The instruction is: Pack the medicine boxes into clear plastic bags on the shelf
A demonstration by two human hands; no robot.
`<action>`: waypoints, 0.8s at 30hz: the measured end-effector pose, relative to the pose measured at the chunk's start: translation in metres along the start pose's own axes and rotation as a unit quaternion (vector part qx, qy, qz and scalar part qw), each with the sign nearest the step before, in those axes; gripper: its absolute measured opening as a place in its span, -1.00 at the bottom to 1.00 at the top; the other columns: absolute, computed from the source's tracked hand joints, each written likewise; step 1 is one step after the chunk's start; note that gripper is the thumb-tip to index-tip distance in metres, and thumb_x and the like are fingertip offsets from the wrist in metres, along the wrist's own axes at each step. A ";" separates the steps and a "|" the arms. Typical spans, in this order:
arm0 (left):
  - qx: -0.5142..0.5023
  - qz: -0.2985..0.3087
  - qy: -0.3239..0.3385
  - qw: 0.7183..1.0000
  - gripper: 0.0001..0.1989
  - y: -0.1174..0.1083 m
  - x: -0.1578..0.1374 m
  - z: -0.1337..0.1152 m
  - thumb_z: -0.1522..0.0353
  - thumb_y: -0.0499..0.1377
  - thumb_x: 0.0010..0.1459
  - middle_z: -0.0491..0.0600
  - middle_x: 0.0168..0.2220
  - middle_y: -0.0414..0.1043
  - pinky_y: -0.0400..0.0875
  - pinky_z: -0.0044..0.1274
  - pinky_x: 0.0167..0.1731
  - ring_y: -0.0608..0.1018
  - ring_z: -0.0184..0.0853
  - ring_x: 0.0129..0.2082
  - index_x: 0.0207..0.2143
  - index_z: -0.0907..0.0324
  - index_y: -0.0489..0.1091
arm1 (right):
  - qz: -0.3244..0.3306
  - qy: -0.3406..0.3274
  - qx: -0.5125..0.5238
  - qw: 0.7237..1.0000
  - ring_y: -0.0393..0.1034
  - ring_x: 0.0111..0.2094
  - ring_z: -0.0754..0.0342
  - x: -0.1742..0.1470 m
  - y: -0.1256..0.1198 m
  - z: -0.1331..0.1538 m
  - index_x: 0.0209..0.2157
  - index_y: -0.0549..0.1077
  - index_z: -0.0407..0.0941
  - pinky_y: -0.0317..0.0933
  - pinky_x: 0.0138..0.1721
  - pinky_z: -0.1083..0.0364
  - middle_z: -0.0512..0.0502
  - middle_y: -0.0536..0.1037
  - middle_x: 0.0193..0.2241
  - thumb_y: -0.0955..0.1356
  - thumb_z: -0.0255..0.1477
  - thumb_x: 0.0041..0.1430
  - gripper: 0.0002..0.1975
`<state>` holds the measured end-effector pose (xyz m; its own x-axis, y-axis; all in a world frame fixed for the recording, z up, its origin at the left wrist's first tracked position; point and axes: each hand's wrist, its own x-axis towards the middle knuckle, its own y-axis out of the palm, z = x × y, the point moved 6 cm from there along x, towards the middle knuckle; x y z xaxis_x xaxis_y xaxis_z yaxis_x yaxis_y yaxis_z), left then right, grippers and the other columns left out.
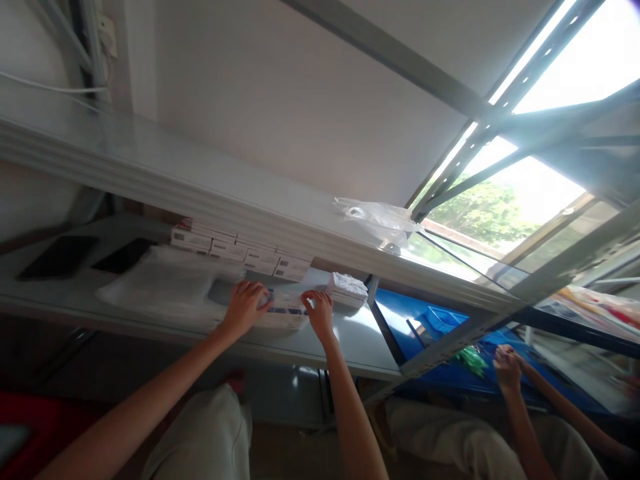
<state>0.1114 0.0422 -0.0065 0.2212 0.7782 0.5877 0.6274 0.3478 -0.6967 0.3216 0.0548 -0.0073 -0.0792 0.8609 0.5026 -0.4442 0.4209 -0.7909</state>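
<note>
My left hand (245, 304) is over the lower shelf, fingers bent and closed at the left end of a thin clear plastic packet with blue print (286, 304). At its right end, my right hand (319, 310) pinches with thumb and forefinger. A pale stack (283, 321) sits directly beneath the packet, and its kind is hard to make out. Just right of my right hand lies a small stack of folded white leaflets (349, 288). Behind my hands stands a row of small white boxes with printed labels (260, 261).
Clear plastic bags (165, 280) and two dark flat things (59, 257) lie left on the shelf. A crumpled plastic bag (380, 219) rests on the upper shelf. Right, beyond a metal post, a co-worker's hands (507, 367) are near a blue tray (443, 321) and green items (471, 361).
</note>
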 end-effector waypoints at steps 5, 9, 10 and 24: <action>0.028 0.066 0.042 0.997 -0.87 0.018 0.015 -0.022 0.36 0.22 0.08 0.05 -0.25 0.46 0.14 -0.31 -0.06 0.40 -0.10 -0.13 -0.26 0.14 0.43 | -0.004 -0.035 0.026 0.999 0.38 -0.14 0.05 0.002 0.007 0.018 -0.30 0.47 -0.06 -0.02 0.06 0.05 -0.02 0.56 -0.27 0.21 -0.41 0.25 -0.80; 0.052 0.041 0.025 0.998 -0.88 0.019 0.016 -0.018 0.49 0.12 0.08 0.04 -0.33 0.43 0.15 -0.30 -0.09 0.41 -0.11 -0.17 -0.36 0.15 0.42 | -0.003 -0.022 0.018 1.000 0.36 -0.12 0.03 0.001 0.005 0.013 -0.32 0.44 -0.06 -0.08 0.11 0.01 -0.02 0.55 -0.27 0.22 -0.41 0.25 -0.82; 0.052 0.024 0.014 0.998 -0.88 0.015 0.013 -0.015 0.49 0.11 0.07 0.05 -0.32 0.43 0.15 -0.30 -0.08 0.40 -0.11 -0.17 -0.35 0.15 0.41 | -0.002 -0.014 0.015 1.000 0.35 -0.11 0.02 0.000 0.005 0.008 -0.33 0.44 -0.06 -0.10 0.13 -0.01 -0.02 0.55 -0.27 0.22 -0.40 0.25 -0.82; -0.095 -0.128 -0.118 0.980 -0.61 -0.044 -0.053 0.018 0.59 -0.02 -0.01 0.03 -0.19 0.43 0.32 -0.33 -0.10 0.44 -0.20 -0.17 -0.13 0.18 0.32 | -0.298 0.034 0.066 0.952 0.16 0.09 -0.09 -0.050 -0.024 0.023 -0.04 0.29 -0.18 0.07 0.07 -0.10 -0.35 0.31 0.02 0.07 -0.38 0.33 -0.68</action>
<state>0.0582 -0.0048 -0.0143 -0.1257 0.7856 0.6058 0.7728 0.4605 -0.4368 0.3158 -0.0054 -0.0053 0.2780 0.4992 0.8207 -0.5001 0.8047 -0.3201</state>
